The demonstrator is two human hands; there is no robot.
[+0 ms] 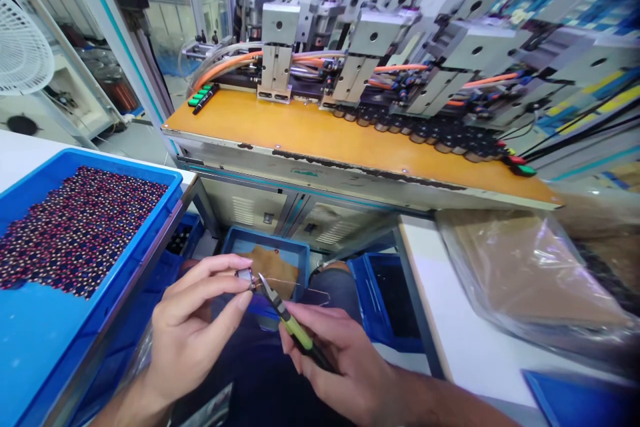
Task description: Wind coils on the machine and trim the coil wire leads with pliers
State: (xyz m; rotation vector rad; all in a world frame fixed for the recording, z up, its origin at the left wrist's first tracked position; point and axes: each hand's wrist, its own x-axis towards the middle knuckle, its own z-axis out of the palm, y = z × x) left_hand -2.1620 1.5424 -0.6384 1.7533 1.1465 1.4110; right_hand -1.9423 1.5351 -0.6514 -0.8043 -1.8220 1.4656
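Between thumb and fingers, my left hand [200, 320] pinches a small metallic part [245, 275], whose kind is too small to make out. Thin copper-coloured wire [300, 285] runs from beside it to the right and bends back near its end. My right hand [340, 353] is wrapped round a pair of pliers or cutters [295, 328] with green and black handles. The tool's narrow jaws point up and left, close to the wire and just right of the small part. Whether the jaws touch the wire I cannot tell.
At left stands a blue tray [175, 181] of many small dark parts. Ahead, a machine [375, 37] rises over an orange bench top [320, 130] with a row of dark round pieces [425, 130]. Below sits a blue bin [300, 250]; plastic-wrapped cardboard [525, 260] lies at right.
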